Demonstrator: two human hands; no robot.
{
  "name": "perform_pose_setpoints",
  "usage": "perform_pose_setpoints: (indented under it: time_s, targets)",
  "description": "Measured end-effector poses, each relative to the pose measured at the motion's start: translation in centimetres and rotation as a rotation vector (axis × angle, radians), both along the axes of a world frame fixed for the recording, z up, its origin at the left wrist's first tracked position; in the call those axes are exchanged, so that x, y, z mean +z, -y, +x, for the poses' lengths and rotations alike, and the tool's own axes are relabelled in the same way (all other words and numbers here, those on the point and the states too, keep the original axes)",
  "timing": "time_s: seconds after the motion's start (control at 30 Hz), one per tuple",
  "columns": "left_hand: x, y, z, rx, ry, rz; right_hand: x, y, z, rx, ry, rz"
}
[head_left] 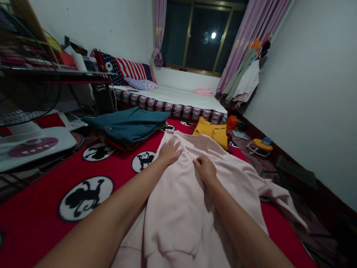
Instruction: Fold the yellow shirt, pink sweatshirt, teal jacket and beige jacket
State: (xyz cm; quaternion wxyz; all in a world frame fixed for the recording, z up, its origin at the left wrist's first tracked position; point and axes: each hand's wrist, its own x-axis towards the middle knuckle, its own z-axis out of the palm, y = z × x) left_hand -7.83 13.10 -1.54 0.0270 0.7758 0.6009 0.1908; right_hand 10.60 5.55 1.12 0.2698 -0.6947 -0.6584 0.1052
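A pale pink sweatshirt (178, 201) lies spread on the red blanket, its neckline toward the window. One sleeve is folded in over the body and points down toward me; the other stretches out to the right, over the blanket's edge. My left hand (169, 152) rests flat on the cloth near the left shoulder, fingers spread. Farther right, my right hand (205, 168) has its fingers closed in a pinch on the sweatshirt's fabric, around the middle of the chest.
The red blanket (122, 193) has monkey figures in white circles. Folded teal clothing (131, 124) is stacked at the back left, a yellow folded garment (213, 132) at the back right. A fan (25, 111) and a cluttered desk stand left; a small yellow stool (262, 144) stands right.
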Motion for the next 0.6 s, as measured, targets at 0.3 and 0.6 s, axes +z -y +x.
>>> perform_pose_setpoints:
  time_s: [0.3,0.6]
  targets:
    - [0.6,-0.2,0.0,0.000,-0.039,-0.087,-0.8,0.3,-0.4,-0.187,0.118,0.055]
    - [1.8,5.1,-2.5,-0.141,-0.103,-0.219,-0.2,2.9,-0.3,0.082,0.290,0.009]
